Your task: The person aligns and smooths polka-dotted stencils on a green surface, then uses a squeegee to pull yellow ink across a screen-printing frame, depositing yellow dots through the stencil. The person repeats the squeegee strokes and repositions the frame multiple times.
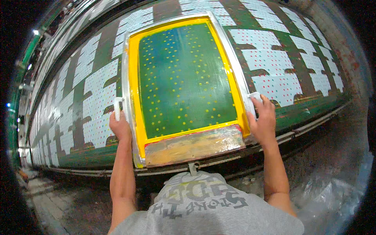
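Observation:
A screen printing frame [188, 78] lies in front of me, with a silver metal rim, a yellow border and a dark green mesh dotted with small yellow spots. My left hand [120, 127] is closed round the lower part of the white handle [118, 106] on its left side. At the right side, my right hand [263, 117] grips the matching white handle [254, 97], fingers curled over it. A smeared, shiny strip [196, 145] covers the frame's near end.
Beneath the frame runs a long green printing table [303, 114] bearing rows of white cut pieces [276, 89] printed with coloured dots. A rail [301, 128] follows its near edge. Crumpled clear plastic [329, 196] lies on the floor at the lower right.

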The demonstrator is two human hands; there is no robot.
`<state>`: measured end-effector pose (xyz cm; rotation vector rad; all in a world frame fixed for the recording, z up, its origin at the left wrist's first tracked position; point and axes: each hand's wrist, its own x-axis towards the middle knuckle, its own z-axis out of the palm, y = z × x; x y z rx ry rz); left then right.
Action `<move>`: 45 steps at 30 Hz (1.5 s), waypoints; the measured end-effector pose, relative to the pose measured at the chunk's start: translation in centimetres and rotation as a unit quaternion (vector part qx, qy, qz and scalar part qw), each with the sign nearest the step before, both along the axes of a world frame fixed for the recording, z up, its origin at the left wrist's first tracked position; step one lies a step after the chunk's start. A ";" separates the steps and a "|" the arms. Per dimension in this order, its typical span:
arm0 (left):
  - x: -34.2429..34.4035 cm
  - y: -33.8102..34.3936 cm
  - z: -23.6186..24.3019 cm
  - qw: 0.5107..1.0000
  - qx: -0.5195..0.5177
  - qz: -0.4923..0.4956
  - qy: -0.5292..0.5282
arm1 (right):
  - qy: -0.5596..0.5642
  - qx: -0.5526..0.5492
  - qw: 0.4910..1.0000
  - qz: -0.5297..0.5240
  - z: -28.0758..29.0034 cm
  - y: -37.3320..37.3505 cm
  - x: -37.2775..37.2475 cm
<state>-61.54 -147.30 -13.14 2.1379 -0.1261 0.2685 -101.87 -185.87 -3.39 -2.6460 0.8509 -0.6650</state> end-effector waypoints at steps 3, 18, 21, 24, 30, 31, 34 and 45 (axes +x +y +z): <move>-0.2 -0.3 -0.6 0.999 0.025 0.010 -0.044 | 0.014 -0.007 0.983 0.186 0.8 5.4 -0.2; -1.7 -1.4 1.5 0.999 0.042 0.001 0.006 | 0.063 -0.088 0.932 0.347 -1.2 12.2 1.2; -1.7 -1.5 1.3 1.000 -0.014 -0.014 -0.009 | 0.091 -0.092 0.942 0.311 0.6 13.1 3.4; -1.6 -1.8 1.1 0.996 -0.076 -0.026 -0.039 | 0.107 -0.056 0.938 0.324 1.6 14.9 7.1; -1.8 -1.7 1.2 0.990 -0.135 -0.043 0.014 | 0.253 0.037 0.916 0.309 5.3 14.7 11.4; -1.7 -1.7 1.2 0.989 -0.139 -0.044 0.015 | 0.262 0.049 0.914 0.307 5.9 14.6 11.4; -1.5 -1.6 0.9 0.989 -0.138 -0.046 0.004 | 0.282 0.078 0.907 0.302 6.6 14.9 10.5; -1.1 -1.4 0.2 0.987 -0.139 -0.075 0.003 | 0.170 -0.056 0.949 0.261 1.7 19.7 5.2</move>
